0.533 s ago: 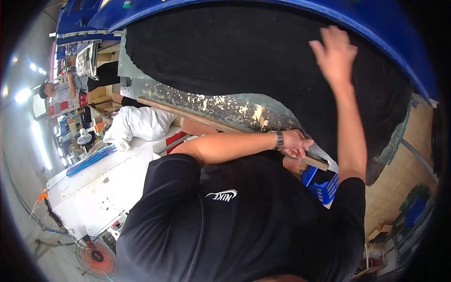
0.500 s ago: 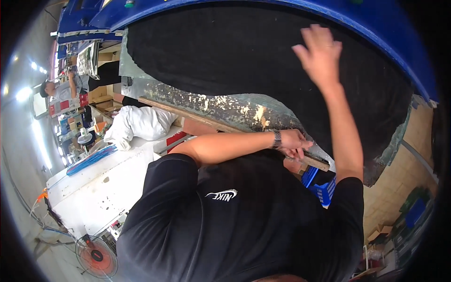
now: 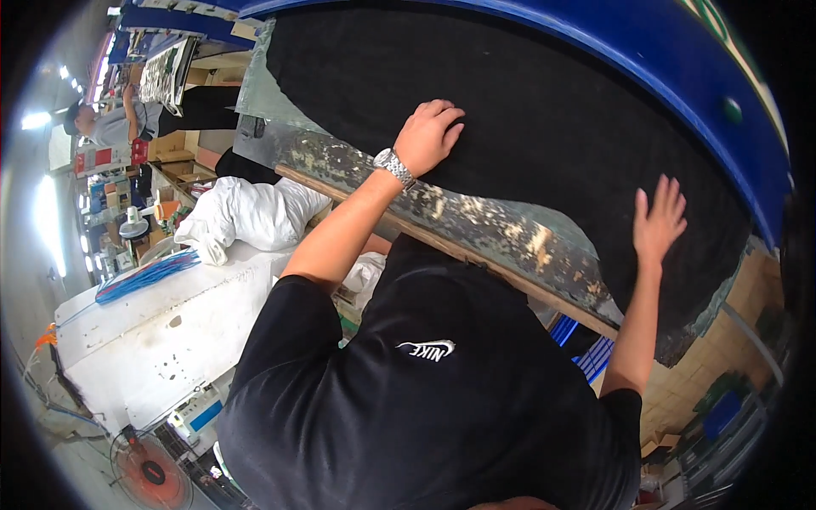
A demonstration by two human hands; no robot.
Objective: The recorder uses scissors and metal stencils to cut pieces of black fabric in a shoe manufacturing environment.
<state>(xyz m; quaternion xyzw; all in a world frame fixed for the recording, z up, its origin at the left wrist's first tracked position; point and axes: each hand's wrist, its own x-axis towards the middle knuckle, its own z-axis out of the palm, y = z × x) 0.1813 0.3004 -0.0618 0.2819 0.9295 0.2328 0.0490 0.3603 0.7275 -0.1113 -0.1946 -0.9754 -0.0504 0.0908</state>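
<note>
A large black sheet (image 3: pixel 527 110) with a wavy near edge, like suede or a hide, lies spread over a worn greenish board (image 3: pixel 501 234). Near the middle of that edge my left hand (image 3: pixel 427 138), with a metal watch on its wrist, rests on the sheet. Its fingers bend slightly and its thumb stands apart, with nothing gripped. Farther right, my right hand (image 3: pixel 661 223) is over the sheet with fingers spread and nothing held. The surface under both palms is hidden.
A blue machine beam (image 3: pixel 680 110) arches along the sheet's far side. A wooden strip (image 3: pixel 459 251) edges the board in front of me. At left are a white table (image 3: pixel 161 340), a white cloth bundle (image 3: pixel 251 217), blue cords (image 3: pixel 149 276) and a fan (image 3: pixel 151 472). A person (image 3: pixel 127 123) stands farther off.
My left hand has gone from beside the wooden strip up onto the black sheet, farther left. My right hand has moved right and nearer to me. The view has shifted slightly.
</note>
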